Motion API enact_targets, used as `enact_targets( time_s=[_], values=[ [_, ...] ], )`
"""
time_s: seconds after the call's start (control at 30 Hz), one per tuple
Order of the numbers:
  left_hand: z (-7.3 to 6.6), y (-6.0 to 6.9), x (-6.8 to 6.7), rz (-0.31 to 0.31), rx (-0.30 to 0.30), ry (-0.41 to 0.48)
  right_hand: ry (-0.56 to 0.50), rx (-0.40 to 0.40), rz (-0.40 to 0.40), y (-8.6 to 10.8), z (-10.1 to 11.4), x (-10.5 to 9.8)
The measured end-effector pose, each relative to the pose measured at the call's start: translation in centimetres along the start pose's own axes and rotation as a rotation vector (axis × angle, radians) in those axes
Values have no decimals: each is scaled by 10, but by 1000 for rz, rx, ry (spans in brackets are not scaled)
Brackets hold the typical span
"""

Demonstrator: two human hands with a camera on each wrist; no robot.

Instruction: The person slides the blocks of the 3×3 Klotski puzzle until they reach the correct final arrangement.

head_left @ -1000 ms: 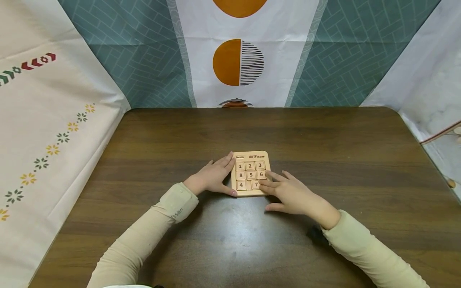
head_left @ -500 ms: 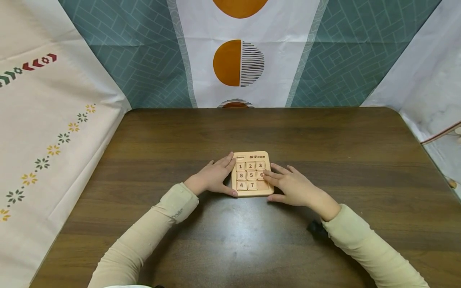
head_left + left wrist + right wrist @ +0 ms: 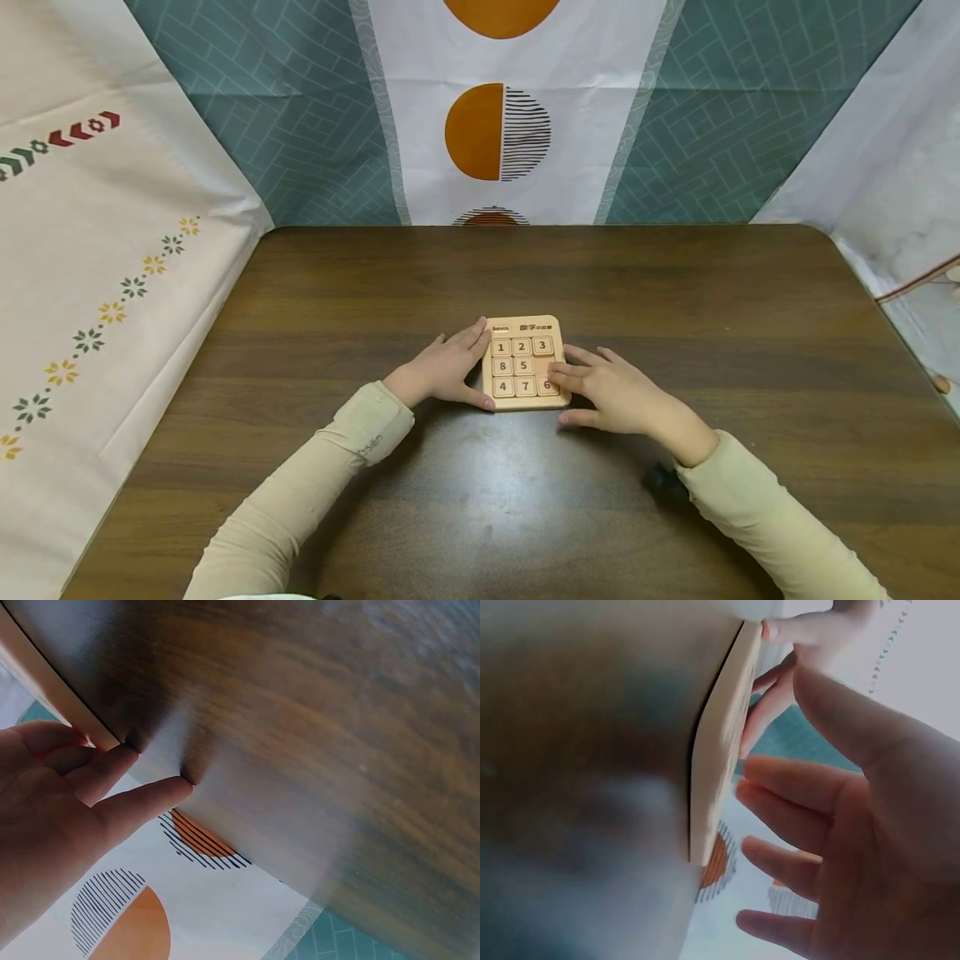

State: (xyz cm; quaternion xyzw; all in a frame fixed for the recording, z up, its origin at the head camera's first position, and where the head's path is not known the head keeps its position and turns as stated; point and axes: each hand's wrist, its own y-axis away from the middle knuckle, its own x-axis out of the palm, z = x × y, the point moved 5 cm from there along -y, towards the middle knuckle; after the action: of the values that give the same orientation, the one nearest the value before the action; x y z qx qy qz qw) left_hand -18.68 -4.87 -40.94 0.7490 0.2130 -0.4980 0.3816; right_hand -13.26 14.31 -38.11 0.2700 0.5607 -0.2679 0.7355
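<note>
A light wooden number sliding puzzle [image 3: 522,330] lies flat on the table. Its top row reads 1, 2, 3; the middle row shows 8 and 5 with a gap at the right; along the bottom are 4, 7 and the 6 tile [image 3: 547,385]. My left hand [image 3: 446,367] rests against the puzzle's left edge, thumb and fingers spread. Fingertips of my right hand [image 3: 618,392] are over the gap and the upper part of the 6 tile, fingers fairly straight. In the right wrist view the puzzle's edge [image 3: 724,750] appears beside my right hand [image 3: 870,832].
The brown wooden table [image 3: 480,500] surrounds the puzzle. A small dark object [image 3: 666,482] sits by the right wrist. Patterned cloth [image 3: 300,125] hangs behind the table, with white cloth [image 3: 112,250] on the left.
The 7 tile has slid left into the middle of the bottom row. After that, the 6 tile has moved down to the lower right corner, leaving the gap above it. My left hand stays put.
</note>
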Motion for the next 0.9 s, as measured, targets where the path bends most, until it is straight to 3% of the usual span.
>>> enact_targets(
  time_s=[0.13, 0.33, 0.73, 0.9],
  values=[
    [-1, 0, 0, 2, -1, -3, 2, -10, -4, -14, -1, 0],
    [0, 0, 1, 5, -4, 2, -2, -30, 78, -26, 3, 6],
    [1, -2, 1, -3, -3, 4, -26, 15, 98, -13, -15, 1],
    [0, -3, 0, 3, -9, 6, -22, -11, 87, -8, -13, 0]
  ],
)
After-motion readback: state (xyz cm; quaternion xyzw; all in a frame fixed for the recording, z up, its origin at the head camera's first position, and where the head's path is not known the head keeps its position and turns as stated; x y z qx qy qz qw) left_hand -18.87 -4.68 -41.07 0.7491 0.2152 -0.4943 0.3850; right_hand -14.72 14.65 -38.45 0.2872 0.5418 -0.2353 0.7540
